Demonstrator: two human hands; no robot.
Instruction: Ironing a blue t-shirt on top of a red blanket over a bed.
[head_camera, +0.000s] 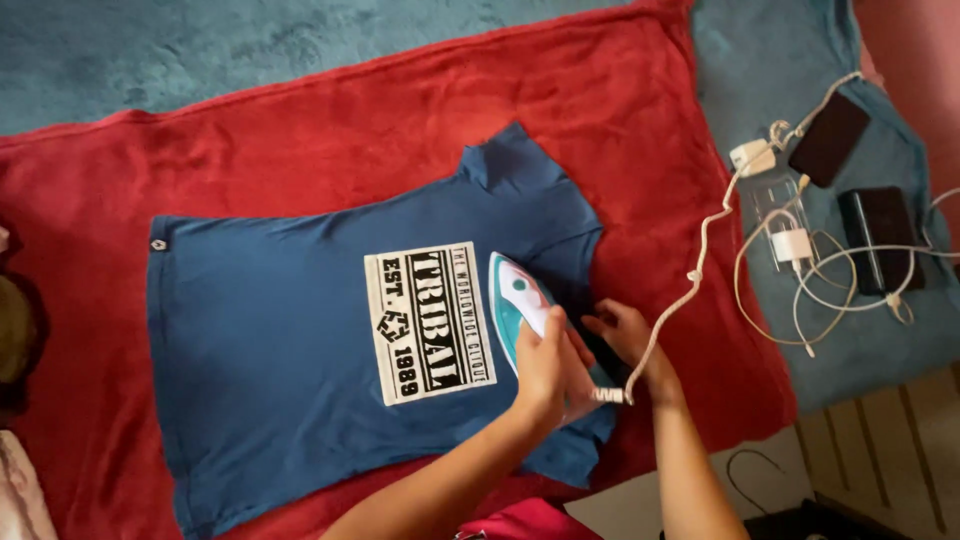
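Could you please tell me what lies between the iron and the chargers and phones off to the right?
In the head view, the red blanket lies between the iron and the phones, crossed by the iron's white cord.

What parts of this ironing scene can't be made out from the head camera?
- Iron: its handle and rear are hidden under the left hand.
- Blue t-shirt: the near sleeve is covered by both hands; the right hand rests there.
- Dark objects at the left edge: cut off by the frame.
- Chargers and cables: too tangled to trace.
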